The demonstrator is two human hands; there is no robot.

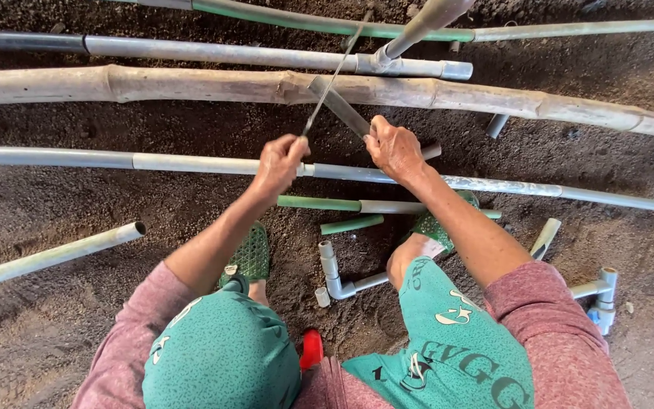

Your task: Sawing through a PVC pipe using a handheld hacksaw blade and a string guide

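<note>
Fingers (285, 148) curled round blade (332, 79); right hand (393, 148) grips pipe (346, 112).

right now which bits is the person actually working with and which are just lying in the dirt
In hand:
- left hand on a thin blade
- right hand on a short grey pipe
- long grey pipe beneath both hands

Lying about:
- bamboo pole
- green pipe offcut
- elbow fitting
- loose pipe

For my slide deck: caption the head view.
Left hand and right hand work a thin blade above a grey pipe.
</note>
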